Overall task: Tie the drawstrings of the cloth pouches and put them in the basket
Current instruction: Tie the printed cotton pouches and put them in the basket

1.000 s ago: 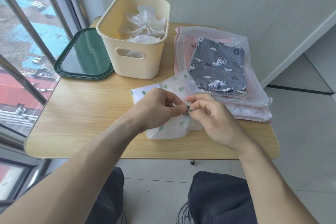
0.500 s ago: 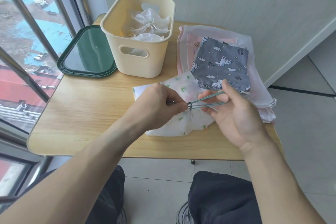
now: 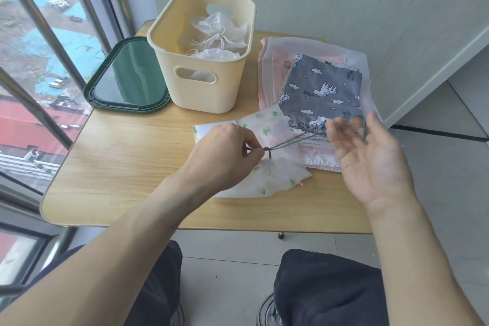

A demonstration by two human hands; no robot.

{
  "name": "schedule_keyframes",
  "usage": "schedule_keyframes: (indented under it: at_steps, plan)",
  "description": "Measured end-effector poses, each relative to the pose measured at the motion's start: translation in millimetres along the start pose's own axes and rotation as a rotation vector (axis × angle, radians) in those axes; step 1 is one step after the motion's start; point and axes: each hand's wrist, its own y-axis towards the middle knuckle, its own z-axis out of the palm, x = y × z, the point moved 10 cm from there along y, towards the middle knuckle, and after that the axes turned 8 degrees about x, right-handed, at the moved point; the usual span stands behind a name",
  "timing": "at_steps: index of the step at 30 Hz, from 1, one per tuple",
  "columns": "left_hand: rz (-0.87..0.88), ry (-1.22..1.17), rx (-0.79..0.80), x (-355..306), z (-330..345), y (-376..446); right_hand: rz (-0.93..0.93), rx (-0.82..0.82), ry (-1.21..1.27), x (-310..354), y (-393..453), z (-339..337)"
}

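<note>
Light wooden table (image 3: 119,167) carries all.
Cream plastic basket (image 3: 209,92) at rear holds white tied pouches.
White cactus-print cloth pouch (image 3: 272,177) lies flat near front edge.
Left hand (image 3: 225,156) pinches gathered neck as anchor.
Right hand (image 3: 370,164), blurred, fingers spread, draws green drawstring (image 3: 288,142) taut; exact grip unclear.

Bare forearms, no sleeves; dark trousers (image 3: 325,288) on both knees, dark shoes (image 3: 267,311) below.

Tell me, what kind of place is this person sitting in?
Probably a home balcony or window nook high up: a window looks down on rooftops, and a small table stands on a tiled floor.
</note>
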Motion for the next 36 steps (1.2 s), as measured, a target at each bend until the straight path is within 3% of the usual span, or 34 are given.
schedule_keyframes:
  at_steps: [2,6,9,11,14,23,33,36]
  plan:
    - [0.041,0.021,0.029,-5,4,0,-0.081,-0.012,-0.142,8,1,-3]
    - [0.132,0.033,0.104,-15,15,-1,-0.298,0.085,-0.85,13,-11,25]
    - [0.186,0.029,0.136,-20,19,-3,-0.416,0.366,-1.117,-4,-25,58]
    - [0.223,0.02,0.158,-22,21,-4,-0.359,0.576,-1.25,-28,-31,75]
    - [0.233,0.095,0.142,-20,19,-4,-0.218,0.628,-1.303,-47,-29,73]
    - [0.187,0.091,0.084,-13,1,-2,-0.334,0.53,-1.354,-24,-18,62]
    - [0.088,0.052,0.093,-4,-5,3,-0.256,0.521,-1.384,-19,-14,54]
    - [0.028,-0.054,0.149,-1,-1,2,-0.241,0.533,-1.38,-24,-17,55]
